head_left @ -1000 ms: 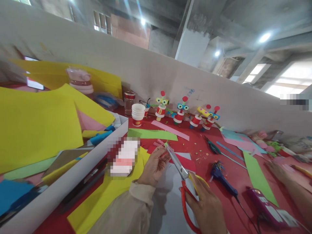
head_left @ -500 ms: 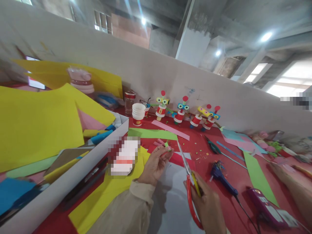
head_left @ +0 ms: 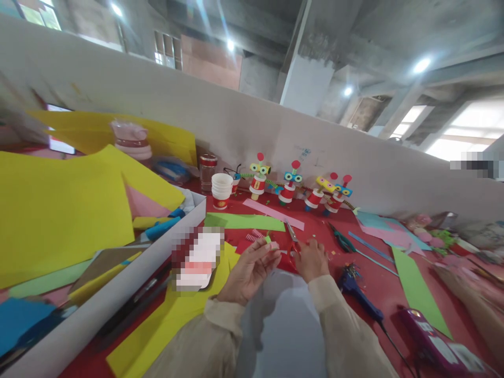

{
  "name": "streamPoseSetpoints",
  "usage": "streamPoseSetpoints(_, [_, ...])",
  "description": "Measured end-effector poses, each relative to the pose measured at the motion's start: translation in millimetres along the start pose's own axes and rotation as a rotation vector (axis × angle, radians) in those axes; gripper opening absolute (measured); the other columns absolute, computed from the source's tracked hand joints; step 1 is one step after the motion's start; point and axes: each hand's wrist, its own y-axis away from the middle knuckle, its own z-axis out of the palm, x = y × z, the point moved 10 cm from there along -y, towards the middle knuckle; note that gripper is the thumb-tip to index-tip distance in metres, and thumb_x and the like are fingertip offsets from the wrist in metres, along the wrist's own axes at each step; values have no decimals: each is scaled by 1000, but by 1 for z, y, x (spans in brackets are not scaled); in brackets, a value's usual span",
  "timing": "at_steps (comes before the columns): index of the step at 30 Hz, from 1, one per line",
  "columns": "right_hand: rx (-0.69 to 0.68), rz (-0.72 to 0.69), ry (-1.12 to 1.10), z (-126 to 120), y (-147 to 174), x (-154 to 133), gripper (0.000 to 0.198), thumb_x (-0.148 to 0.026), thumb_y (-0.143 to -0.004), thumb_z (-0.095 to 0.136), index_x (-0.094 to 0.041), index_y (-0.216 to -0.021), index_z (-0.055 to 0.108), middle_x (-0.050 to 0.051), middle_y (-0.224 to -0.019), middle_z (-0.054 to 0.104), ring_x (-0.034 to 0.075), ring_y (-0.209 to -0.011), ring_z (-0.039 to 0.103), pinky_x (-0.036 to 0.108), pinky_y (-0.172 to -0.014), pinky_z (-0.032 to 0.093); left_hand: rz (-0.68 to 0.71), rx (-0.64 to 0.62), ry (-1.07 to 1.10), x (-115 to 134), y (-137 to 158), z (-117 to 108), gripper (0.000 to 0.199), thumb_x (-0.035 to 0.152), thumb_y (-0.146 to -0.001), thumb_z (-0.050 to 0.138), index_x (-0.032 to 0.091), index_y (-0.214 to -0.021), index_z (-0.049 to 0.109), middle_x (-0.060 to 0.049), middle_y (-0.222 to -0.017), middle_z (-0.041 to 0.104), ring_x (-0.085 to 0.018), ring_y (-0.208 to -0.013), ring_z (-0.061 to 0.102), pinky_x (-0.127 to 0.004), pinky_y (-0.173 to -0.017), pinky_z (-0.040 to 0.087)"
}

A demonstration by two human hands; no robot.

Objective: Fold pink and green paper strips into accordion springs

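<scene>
My left hand (head_left: 250, 268) pinches a small folded strip of pink and green paper (head_left: 271, 245) between thumb and fingertips, above a grey-white sheet (head_left: 283, 325). To its right, my right hand (head_left: 313, 261) is low at the table with its fingers at the red handles of the scissors (head_left: 292, 239). The blades point away from me, towards a pink paper strip (head_left: 275, 214). Part of the handles is hidden by my fingers. Just beyond my left hand lie red-and-white striped pleated strips (head_left: 255, 236) and a green paper strip (head_left: 244, 221).
Paper-cup robot figures (head_left: 289, 191) and stacked paper cups (head_left: 222, 190) stand along the back wall. On the right lie pliers (head_left: 342, 239), a blue glue gun (head_left: 360, 294) and a purple device (head_left: 429, 341). A white box (head_left: 129, 283) of coloured paper fills the left.
My right hand has moved forward and lowered the scissors towards the red table, beyond the sheet. The left hand still holds the small paper piece in nearly the same place.
</scene>
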Motion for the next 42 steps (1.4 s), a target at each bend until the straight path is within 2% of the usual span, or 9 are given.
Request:
streamPoseSetpoints(3, [104, -295, -421, -34, 23, -42, 32, -26, -77, 60, -24, -109, 61, 10, -103, 61, 24, -97, 56, 39, -82, 45, -13, -15, -52, -2, 0, 3, 26, 4, -67, 68, 17, -87, 56, -2, -79, 68, -12, -68, 65, -24, -71, 52])
streamPoseSetpoints(6, [42, -379, -746, -44, 36, -62, 28, -28, -79, 60, -22, -106, 63, 8, -100, 60, 19, -92, 58, 33, -81, 47, -25, -22, -105, -4, 0, 4, 28, 4, -65, 69, 17, -87, 57, -1, -75, 67, -10, -65, 64, -22, -68, 50])
streamPoseSetpoints(12, [1, -273, -1021, -21, 32, -64, 17, -31, -79, 59, -19, -90, 66, 6, -91, 62, 18, -85, 59, 30, -75, 49, 47, -2, -165, 2, 0, -1, 30, 8, -61, 73, 17, -84, 56, 1, -69, 64, -10, -62, 61, -23, -66, 47])
streamPoseSetpoints(15, [-22, -175, -1100, -4, 27, -58, 19, -32, -81, 57, -19, -91, 66, 6, -91, 63, 18, -88, 59, 32, -77, 49, 158, 8, -196, 11, -1, -1, 30, 11, -60, 75, 17, -82, 56, 1, -66, 62, -10, -61, 59, -23, -64, 46])
streamPoseSetpoints(18, [-75, -154, -1197, 8, 27, -57, 22, -32, -82, 54, -19, -94, 66, 7, -95, 63, 20, -88, 60, 32, -75, 50, 175, 52, -225, 11, -3, -6, 32, 14, -57, 78, 16, -81, 57, 1, -69, 62, -12, -64, 59, -24, -64, 44])
streamPoseSetpoints(25, [3, -169, -1075, 11, 30, -51, 23, -34, -83, 53, -19, -92, 67, 8, -95, 60, 20, -89, 58, 32, -71, 51, 190, 103, -272, 10, -5, -11, 35, 12, -51, 80, 15, -78, 58, 3, -63, 60, -9, -54, 55, -21, -58, 42])
streamPoseSetpoints(29, [38, -198, -1080, 7, 33, -56, 22, -34, -84, 51, -20, -92, 67, 9, -98, 59, 21, -93, 57, 35, -78, 50, 184, 122, -223, 10, -6, -16, 33, 8, -50, 81, 14, -74, 59, 4, -60, 58, -6, -54, 54, -17, -58, 41])
streamPoseSetpoints(34, [86, -260, -1104, -2, 36, -59, 21, -29, -85, 51, -22, -98, 66, 8, -99, 57, 20, -96, 57, 36, -85, 47, 102, 22, -184, 2, -10, -11, 33, 9, -51, 81, 14, -77, 62, 3, -65, 60, -7, -61, 57, -17, -66, 45])
streamPoseSetpoints(42, [106, -371, -1024, -14, 37, -64, 23, -28, -80, 58, -24, -102, 64, 8, -98, 59, 21, -94, 58, 36, -81, 49, 75, -2, -208, 5, -7, -6, 30, 11, -55, 80, 14, -79, 63, 1, -68, 61, -8, -62, 55, -19, -65, 45])
